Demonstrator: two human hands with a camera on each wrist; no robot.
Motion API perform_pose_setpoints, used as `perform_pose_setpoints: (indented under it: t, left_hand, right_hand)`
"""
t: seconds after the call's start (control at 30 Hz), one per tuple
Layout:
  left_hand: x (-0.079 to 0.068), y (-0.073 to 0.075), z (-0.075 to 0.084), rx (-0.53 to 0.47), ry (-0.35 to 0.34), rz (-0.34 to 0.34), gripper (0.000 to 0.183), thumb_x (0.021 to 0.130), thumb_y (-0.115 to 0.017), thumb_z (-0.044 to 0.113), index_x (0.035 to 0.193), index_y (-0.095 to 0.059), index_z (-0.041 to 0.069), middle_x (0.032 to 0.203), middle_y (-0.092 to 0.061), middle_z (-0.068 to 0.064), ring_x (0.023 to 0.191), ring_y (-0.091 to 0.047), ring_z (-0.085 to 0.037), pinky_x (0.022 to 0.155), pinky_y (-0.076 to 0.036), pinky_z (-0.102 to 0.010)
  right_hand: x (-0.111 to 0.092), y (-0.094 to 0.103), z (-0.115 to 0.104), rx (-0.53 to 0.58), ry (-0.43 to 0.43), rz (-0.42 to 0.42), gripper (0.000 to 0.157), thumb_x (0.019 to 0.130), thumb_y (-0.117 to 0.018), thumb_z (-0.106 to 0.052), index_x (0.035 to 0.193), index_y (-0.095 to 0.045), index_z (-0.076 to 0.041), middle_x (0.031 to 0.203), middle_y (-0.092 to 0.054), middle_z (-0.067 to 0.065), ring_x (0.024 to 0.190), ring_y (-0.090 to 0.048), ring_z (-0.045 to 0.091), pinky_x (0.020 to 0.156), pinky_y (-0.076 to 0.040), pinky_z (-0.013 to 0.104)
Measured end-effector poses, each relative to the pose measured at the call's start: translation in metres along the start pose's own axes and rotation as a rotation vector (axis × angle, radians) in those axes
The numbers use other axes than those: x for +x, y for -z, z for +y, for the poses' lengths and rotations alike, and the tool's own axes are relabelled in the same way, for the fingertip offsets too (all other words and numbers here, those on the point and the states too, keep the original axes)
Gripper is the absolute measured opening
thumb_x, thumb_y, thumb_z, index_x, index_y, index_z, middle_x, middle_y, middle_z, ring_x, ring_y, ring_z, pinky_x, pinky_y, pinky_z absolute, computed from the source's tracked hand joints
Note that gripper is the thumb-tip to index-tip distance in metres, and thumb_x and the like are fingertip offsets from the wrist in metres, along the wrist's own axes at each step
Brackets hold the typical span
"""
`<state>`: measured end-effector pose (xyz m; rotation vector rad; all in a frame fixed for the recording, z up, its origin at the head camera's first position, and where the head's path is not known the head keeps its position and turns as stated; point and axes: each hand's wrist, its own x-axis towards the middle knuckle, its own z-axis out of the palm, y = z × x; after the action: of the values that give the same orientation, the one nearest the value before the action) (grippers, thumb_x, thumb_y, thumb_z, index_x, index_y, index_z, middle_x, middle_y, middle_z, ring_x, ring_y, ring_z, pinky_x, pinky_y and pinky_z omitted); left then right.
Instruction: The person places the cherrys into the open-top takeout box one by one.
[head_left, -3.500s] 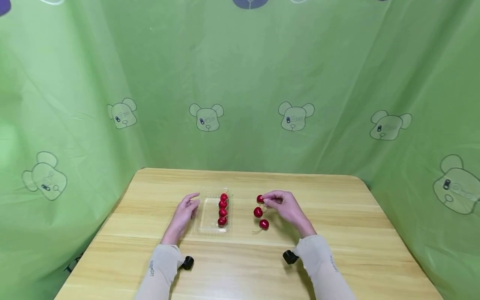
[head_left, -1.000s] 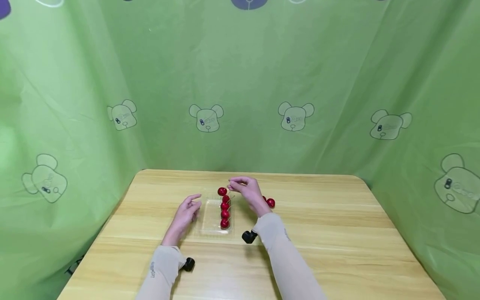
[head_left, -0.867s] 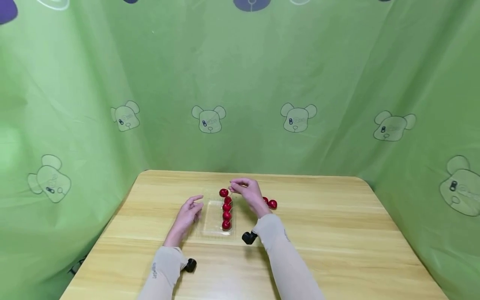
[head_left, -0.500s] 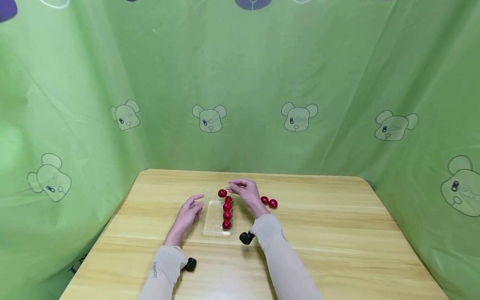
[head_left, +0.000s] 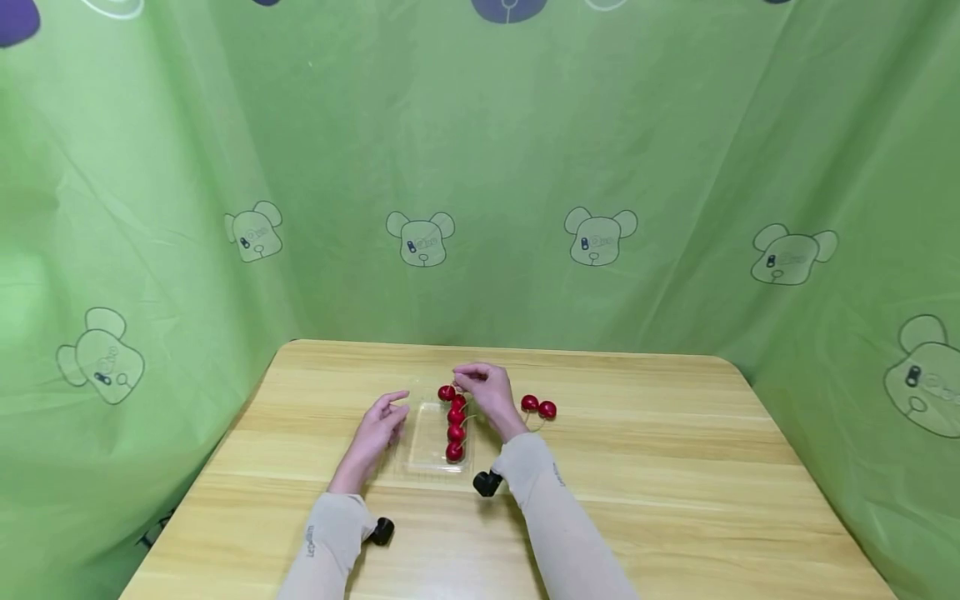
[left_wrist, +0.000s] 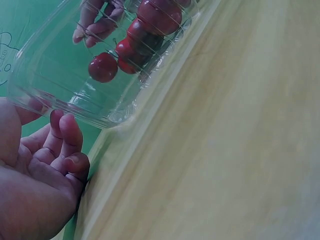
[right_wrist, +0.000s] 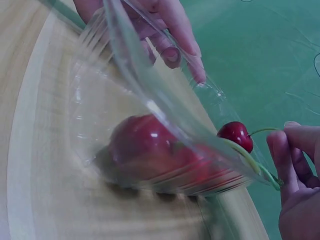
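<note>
My right hand (head_left: 486, 394) pinches the green stem of a red cherry (head_left: 446, 392) between thumb and fingertips, at the far end of a clear plastic box (head_left: 431, 467). In the right wrist view the held cherry (right_wrist: 236, 136) hangs out sideways from the fingers. Several cherries (head_left: 455, 433) stand in a row along the box's right wall, stems pointing right. At the box's left side is my left hand (head_left: 378, 427), fingers loosely spread; in the left wrist view its fingertips (left_wrist: 70, 125) are right at the rim.
Two cherries (head_left: 547, 410) with stems lie on the wooden table (head_left: 675, 467), right of my right hand. A green curtain (head_left: 495, 292) with bear prints hangs behind the table and along both sides.
My right hand has moved left from the loose cherries to the box with one cherry, then dipped slightly closer to the row. Two loose cherries now lie on the right. My left hand stays put.
</note>
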<state>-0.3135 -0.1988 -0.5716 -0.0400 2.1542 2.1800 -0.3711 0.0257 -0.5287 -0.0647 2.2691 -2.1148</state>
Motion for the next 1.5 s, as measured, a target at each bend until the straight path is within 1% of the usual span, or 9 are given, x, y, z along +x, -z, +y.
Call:
perform_pose_setpoints:
  t: [0.17,0.3,0.43,0.6,0.83,1.07,1.3,1.4,1.5]
  left_hand:
    - [0.000,-0.001,0.001,0.015,-0.006,0.000,0.048,0.106,-0.060,0.020,0.151,-0.049,0.008,0.095,-0.057,-0.002,0.071,-0.054,-0.012,0.059,-0.041,-0.020]
    - [0.000,-0.001,0.001,0.018,-0.006,-0.008,0.048,0.106,-0.059,0.019,0.151,-0.048,0.007,0.097,-0.056,-0.004,0.073,-0.054,-0.013,0.060,-0.041,-0.020]
    - [0.000,-0.001,0.001,0.018,-0.008,-0.005,0.048,0.106,-0.059,0.019,0.151,-0.048,0.006,0.098,-0.057,-0.004,0.073,-0.055,-0.013,0.061,-0.042,-0.020]
    - [-0.002,0.000,0.000,0.005,-0.002,0.004,0.048,0.105,-0.060,0.019,0.150,-0.049,0.007,0.097,-0.057,-0.003,0.072,-0.055,-0.013,0.060,-0.042,-0.020]
    - [-0.001,0.001,-0.001,0.004,-0.004,-0.001,0.048,0.105,-0.060,0.020,0.150,-0.050,0.007,0.097,-0.057,-0.003,0.072,-0.055,-0.012,0.060,-0.041,-0.020]
    - [0.000,-0.001,0.000,0.008,0.003,0.010,0.046,0.105,-0.060,0.018,0.149,-0.051,0.008,0.099,-0.057,-0.005,0.073,-0.054,-0.013,0.060,-0.042,-0.020]
    - [0.001,-0.001,-0.001,0.002,-0.005,0.024,0.044,0.106,-0.059,0.016,0.148,-0.052,0.007,0.097,-0.058,-0.005,0.072,-0.053,-0.012,0.060,-0.041,-0.020]
    - [0.000,-0.002,-0.002,0.002,-0.004,0.028,0.043,0.106,-0.059,0.016,0.148,-0.053,0.007,0.097,-0.057,-0.005,0.071,-0.053,-0.012,0.060,-0.041,-0.020]
    - [0.000,-0.002,-0.001,-0.001,-0.005,0.029,0.043,0.106,-0.059,0.016,0.147,-0.053,0.008,0.096,-0.057,-0.004,0.071,-0.053,-0.012,0.059,-0.041,-0.020]
  right_hand:
    - [-0.001,0.000,0.001,-0.124,0.054,0.020,0.018,0.093,-0.077,-0.010,0.110,-0.079,-0.010,0.108,-0.074,0.008,0.095,-0.066,0.020,0.087,-0.058,0.033]
    - [0.000,0.002,0.003,-0.210,0.076,0.047,0.015,0.093,-0.077,-0.012,0.107,-0.080,-0.012,0.108,-0.075,0.006,0.087,-0.061,0.014,0.078,-0.053,0.026]
    - [0.001,0.003,0.005,-0.249,0.071,0.056,0.014,0.093,-0.078,-0.014,0.106,-0.081,-0.014,0.109,-0.075,0.004,0.087,-0.058,0.015,0.077,-0.049,0.027]
    - [0.001,0.003,0.009,-0.286,0.075,0.032,0.017,0.093,-0.077,-0.016,0.109,-0.080,-0.011,0.110,-0.075,0.003,0.090,-0.058,0.015,0.077,-0.047,0.027]
    - [0.001,0.003,0.013,-0.280,0.068,0.027,0.017,0.093,-0.078,-0.016,0.109,-0.079,-0.011,0.110,-0.075,0.002,0.089,-0.057,0.015,0.077,-0.047,0.029]
    - [0.000,0.003,0.014,-0.267,0.035,0.025,0.018,0.092,-0.078,-0.015,0.110,-0.080,-0.012,0.111,-0.074,0.000,0.098,-0.058,0.019,0.086,-0.047,0.033]
    - [0.000,0.002,0.015,-0.281,0.055,0.014,0.016,0.094,-0.076,-0.013,0.109,-0.079,-0.009,0.110,-0.073,0.002,0.107,-0.060,0.020,0.103,-0.049,0.040]
    - [-0.001,0.002,0.016,-0.277,0.062,0.004,0.016,0.094,-0.076,-0.013,0.109,-0.079,-0.008,0.111,-0.074,0.003,0.107,-0.060,0.021,0.102,-0.049,0.041]
    - [0.000,0.002,0.016,-0.279,0.068,0.002,0.016,0.094,-0.076,-0.012,0.109,-0.079,-0.008,0.111,-0.074,0.003,0.105,-0.059,0.020,0.097,-0.049,0.037]
